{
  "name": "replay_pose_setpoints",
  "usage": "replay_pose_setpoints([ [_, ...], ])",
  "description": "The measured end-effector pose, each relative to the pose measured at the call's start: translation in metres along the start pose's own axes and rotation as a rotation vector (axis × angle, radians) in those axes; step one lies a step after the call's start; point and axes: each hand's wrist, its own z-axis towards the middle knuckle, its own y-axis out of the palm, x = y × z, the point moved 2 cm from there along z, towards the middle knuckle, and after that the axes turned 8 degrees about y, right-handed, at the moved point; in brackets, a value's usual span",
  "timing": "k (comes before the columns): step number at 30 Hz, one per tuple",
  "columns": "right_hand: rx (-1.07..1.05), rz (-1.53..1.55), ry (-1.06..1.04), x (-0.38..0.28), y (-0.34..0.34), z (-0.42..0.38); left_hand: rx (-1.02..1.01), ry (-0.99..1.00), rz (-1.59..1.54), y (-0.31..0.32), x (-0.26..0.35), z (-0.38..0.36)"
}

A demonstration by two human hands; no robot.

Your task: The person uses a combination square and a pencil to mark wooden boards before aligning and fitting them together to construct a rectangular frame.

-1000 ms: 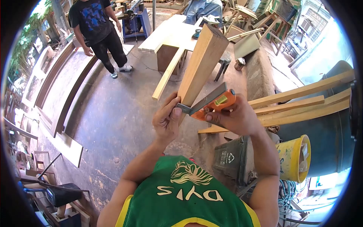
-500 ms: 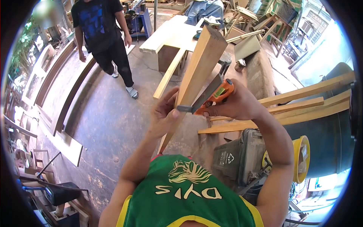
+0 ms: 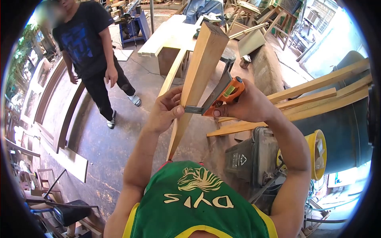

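A long squared wooden post point(image 3: 200, 63) stands tilted in front of my green shirt, its far end pointing up and away. My left hand point(image 3: 166, 110) is closed on the post's left side, the thumb near the end of a metal blade. In my right hand point(image 3: 252, 102) is a combination square point(image 3: 230, 92) with an orange head and a bubble vial. Its metal blade lies across the post, close to my left thumb. Part of the orange head is hidden by my right fingers.
A person in dark clothes point(image 3: 85, 43) stands at the left. Pale boards point(image 3: 166, 35) lie on a table ahead. Wooden lengths point(image 3: 313, 101) stick out at the right, above a black bin point(image 3: 242, 156) and a yellow bucket point(image 3: 320, 154). Dark curved frames point(image 3: 69, 107) lie left.
The person in dark clothes has stepped nearer. The post and the square have shifted slightly up and left in view, the blade still across the post in both hands.
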Motion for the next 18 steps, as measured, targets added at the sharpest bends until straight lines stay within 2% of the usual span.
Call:
replay_pose_setpoints([
  [4, -0.011, -0.060, -0.022, 0.002, -0.003, -0.001, -0.026, -0.101, -0.088, 0.006, 0.001, 0.000],
  [8, 0.034, 0.013, 0.020, 0.010, -0.002, -0.002, 0.030, -0.106, 0.004, 0.005, -0.002, -0.005],
  [10, 0.052, 0.140, -0.129, -0.002, 0.010, 0.002, 0.009, -0.136, 0.052, 0.005, 0.007, -0.008],
  [11, -0.011, 0.178, -0.117, -0.010, 0.010, 0.004, 0.027, -0.128, 0.105, -0.001, -0.001, -0.009],
  [13, -0.085, 0.161, -0.109, -0.016, 0.009, 0.004, -0.061, -0.027, 0.067, 0.005, 0.006, -0.009],
  [15, -0.096, 0.104, -0.156, -0.027, 0.008, 0.000, -0.030, 0.006, 0.064, 0.010, 0.009, -0.016],
  [18, -0.051, 0.025, -0.092, -0.028, 0.006, -0.010, -0.025, 0.034, 0.115, 0.017, 0.009, -0.023],
])
